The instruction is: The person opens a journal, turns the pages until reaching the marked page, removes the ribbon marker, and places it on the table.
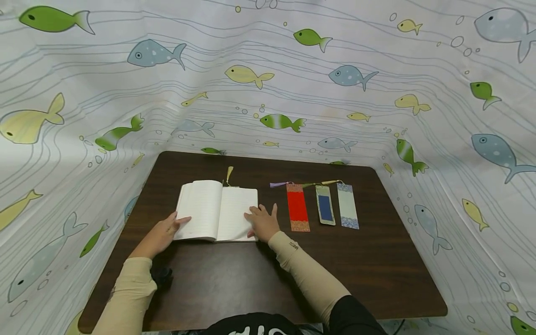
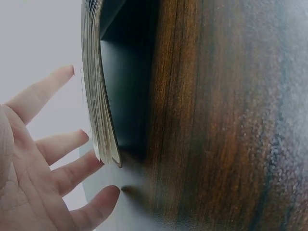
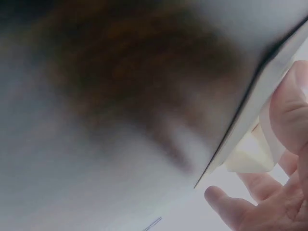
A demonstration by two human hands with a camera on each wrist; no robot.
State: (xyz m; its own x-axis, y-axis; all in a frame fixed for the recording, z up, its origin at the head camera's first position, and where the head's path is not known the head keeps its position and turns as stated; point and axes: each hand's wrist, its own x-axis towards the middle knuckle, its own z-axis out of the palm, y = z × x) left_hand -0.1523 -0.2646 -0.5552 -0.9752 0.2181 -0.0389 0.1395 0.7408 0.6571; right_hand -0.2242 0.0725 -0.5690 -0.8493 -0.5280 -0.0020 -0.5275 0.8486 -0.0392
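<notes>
I see my left hand [image 1: 161, 235] and right hand [image 1: 263, 222] resting with fingers spread flat on the open white-paged notebook [image 1: 217, 210] at frame centre, so I judge loose pages could flip shut if either lifts.

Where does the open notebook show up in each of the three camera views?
Head: notebook centre-left, between both hands.
Left wrist: its page edges at upper left, beside the left hand.
Right wrist: its corner at right, by the right hand.
Shared landmark: the dark wooden table.

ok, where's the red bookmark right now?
Head view: the red bookmark lies flat on the table, just right of the right hand, leftmost of three bookmarks.
</notes>
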